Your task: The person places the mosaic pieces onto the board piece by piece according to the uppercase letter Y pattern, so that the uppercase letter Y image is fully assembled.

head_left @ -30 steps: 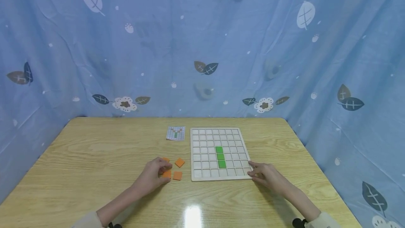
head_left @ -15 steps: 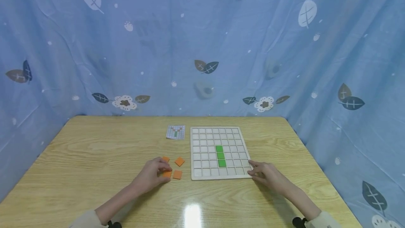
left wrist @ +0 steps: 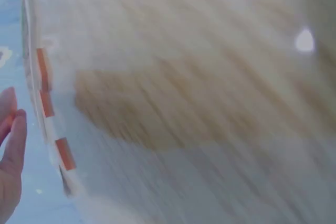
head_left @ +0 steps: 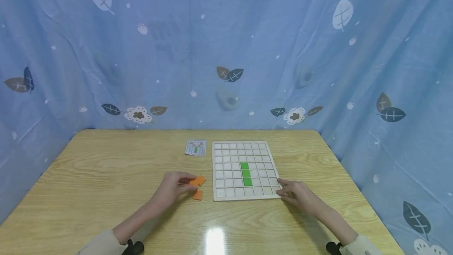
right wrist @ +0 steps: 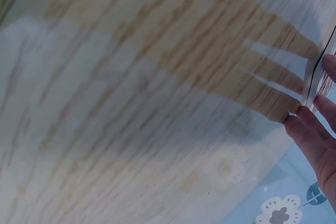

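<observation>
My left hand [head_left: 173, 188] pinches an orange square tile [head_left: 193, 182] between thumb and fingertips. In the left wrist view the fingers show at the left edge, with a sliver of orange between them. Close by on the table lie an orange tile [head_left: 200, 180] turned cornerwise and another orange tile [head_left: 197, 195]; a third loose one appears in the left wrist view. My right hand [head_left: 296, 195] rests its extended fingertips against the lower right edge of a white grid board [head_left: 226, 200]. Three green tiles [head_left: 246, 173] form a column in the board's cells.
Left of the board's top lies a small card [head_left: 196, 147] printed with a grid and a Y-shaped pattern in orange and green. The wooden table [head_left: 116, 168] ends at a blue curtain [head_left: 191, 50] behind and at the sides.
The left hand has drawn in from around the left-hand orange tiles and moved slightly right, with a tile now at its fingertips. The right hand has stayed at the board's edge.
</observation>
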Available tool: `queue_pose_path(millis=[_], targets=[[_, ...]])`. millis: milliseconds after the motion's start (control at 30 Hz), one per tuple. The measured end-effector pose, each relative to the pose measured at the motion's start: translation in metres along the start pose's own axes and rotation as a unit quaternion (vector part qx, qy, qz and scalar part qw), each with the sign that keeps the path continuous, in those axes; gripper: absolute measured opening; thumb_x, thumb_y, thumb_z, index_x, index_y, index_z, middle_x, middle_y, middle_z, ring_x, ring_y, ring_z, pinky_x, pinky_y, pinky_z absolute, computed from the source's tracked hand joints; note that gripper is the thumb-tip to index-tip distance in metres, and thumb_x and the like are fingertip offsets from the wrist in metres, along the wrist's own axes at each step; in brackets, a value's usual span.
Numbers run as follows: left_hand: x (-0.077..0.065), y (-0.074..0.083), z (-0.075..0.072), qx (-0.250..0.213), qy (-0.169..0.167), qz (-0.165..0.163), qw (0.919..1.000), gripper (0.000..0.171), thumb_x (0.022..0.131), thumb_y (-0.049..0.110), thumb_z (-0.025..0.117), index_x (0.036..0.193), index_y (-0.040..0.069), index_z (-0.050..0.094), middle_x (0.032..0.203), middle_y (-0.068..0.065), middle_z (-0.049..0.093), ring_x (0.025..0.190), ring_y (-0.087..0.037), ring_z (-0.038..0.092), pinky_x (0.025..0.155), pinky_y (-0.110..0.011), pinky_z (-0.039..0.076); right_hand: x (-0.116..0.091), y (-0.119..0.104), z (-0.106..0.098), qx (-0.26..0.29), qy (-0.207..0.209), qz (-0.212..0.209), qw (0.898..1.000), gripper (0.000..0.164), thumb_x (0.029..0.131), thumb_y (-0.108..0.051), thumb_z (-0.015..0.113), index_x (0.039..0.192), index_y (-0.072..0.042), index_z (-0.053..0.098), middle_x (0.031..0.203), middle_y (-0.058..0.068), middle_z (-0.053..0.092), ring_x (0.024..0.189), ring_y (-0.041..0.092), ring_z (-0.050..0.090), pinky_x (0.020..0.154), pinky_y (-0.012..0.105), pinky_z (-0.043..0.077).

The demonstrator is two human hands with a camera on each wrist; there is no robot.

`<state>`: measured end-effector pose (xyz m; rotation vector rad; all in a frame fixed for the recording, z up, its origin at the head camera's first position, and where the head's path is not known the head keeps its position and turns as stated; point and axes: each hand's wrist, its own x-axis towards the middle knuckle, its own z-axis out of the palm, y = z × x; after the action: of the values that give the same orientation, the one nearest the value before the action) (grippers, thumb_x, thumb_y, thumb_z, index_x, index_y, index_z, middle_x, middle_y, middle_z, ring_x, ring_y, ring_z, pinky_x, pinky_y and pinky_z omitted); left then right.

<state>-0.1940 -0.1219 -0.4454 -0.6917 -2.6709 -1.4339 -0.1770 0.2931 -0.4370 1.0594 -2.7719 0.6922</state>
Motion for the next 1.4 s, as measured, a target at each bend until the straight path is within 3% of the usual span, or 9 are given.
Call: queue_pose_path(millis=[200, 267, 533, 767, 900, 1133, 1400], targets=[[0.015, 0.004, 0.008, -0.050, 0.017, -0.083, 0.9952, 0.030, 0.079, 0.019, 0.080, 0.104, 0.003, 0.074, 0.102, -0.010, 0.071, 0.087, -0.018, 0.068, 0.074, -0.025, 0.056, -0.001, 0.000, 0.001, 0.001, 0.009, -0.009, 1.000, 0.011, 0.076, 0.007, 0.074, 0.086, 0.001, 0.074, 0.111, 0.036, 0.059, 0.083, 0.032, 0.069, 0.063, 0.026, 0.057], [0.023, 0.008, 0.012, -0.067, 0.025, -0.094, 0.9930, 0.030, 0.079, 0.022, 0.080, 0.103, 0.005, 0.074, 0.100, -0.008, 0.072, 0.086, -0.017, 0.068, 0.072, -0.026, 0.056, -0.001, 0.000, 0.000, 0.000, 0.009, -0.007, 1.000, 0.012, 0.076, 0.007, 0.074, 0.086, 0.001, 0.074, 0.111, 0.036, 0.060, 0.083, 0.033, 0.069, 0.064, 0.027, 0.057], [0.064, 0.035, 0.040, -0.111, 0.028, -0.081, 0.9902, 0.023, 0.078, 0.026, 0.081, 0.096, 0.012, 0.075, 0.090, 0.000, 0.071, 0.080, -0.012, 0.068, 0.067, -0.027, 0.054, -0.002, 0.000, 0.001, 0.008, -0.004, 0.010, 1.000, 0.010, 0.078, 0.005, 0.073, 0.087, 0.000, 0.074, 0.113, 0.036, 0.059, 0.085, 0.032, 0.069, 0.065, 0.028, 0.057], [0.100, 0.048, 0.068, -0.133, 0.040, -0.016, 0.9903, 0.024, 0.083, 0.021, 0.076, 0.101, 0.005, 0.074, 0.092, -0.007, 0.072, 0.082, -0.017, 0.069, 0.066, -0.028, 0.055, -0.001, 0.001, 0.001, 0.005, 0.003, -0.003, 1.000, 0.011, 0.078, 0.005, 0.073, 0.087, 0.000, 0.074, 0.112, 0.035, 0.060, 0.085, 0.033, 0.069, 0.067, 0.030, 0.058], [0.119, 0.052, 0.083, -0.123, 0.059, 0.003, 0.9907, 0.026, 0.084, 0.018, 0.075, 0.104, 0.002, 0.073, 0.094, -0.011, 0.072, 0.082, -0.021, 0.070, 0.069, -0.027, 0.056, 0.000, 0.001, 0.000, 0.002, 0.006, -0.007, 1.000, 0.010, 0.078, 0.005, 0.073, 0.086, -0.001, 0.075, 0.111, 0.035, 0.061, 0.087, 0.035, 0.069, 0.071, 0.034, 0.058], [0.142, 0.058, 0.108, -0.136, 0.122, -0.037, 0.9824, 0.021, 0.083, 0.014, 0.077, 0.099, 0.000, 0.074, 0.091, -0.013, 0.072, 0.083, -0.025, 0.070, 0.068, -0.028, 0.056, 0.000, 0.001, -0.002, 0.008, 0.006, -0.007, 1.000, 0.010, 0.078, 0.005, 0.073, 0.087, -0.001, 0.075, 0.111, 0.035, 0.060, 0.086, 0.034, 0.069, 0.069, 0.033, 0.058], [0.145, 0.055, 0.131, -0.135, 0.118, -0.088, 0.9799, 0.017, 0.081, 0.012, 0.077, 0.093, 0.000, 0.074, 0.087, -0.010, 0.069, 0.080, -0.023, 0.065, 0.069, -0.028, 0.053, 0.000, 0.002, -0.001, 0.004, 0.015, -0.024, 1.000, 0.012, 0.077, 0.006, 0.074, 0.085, -0.003, 0.075, 0.109, 0.034, 0.061, 0.087, 0.036, 0.068, 0.068, 0.033, 0.058]])
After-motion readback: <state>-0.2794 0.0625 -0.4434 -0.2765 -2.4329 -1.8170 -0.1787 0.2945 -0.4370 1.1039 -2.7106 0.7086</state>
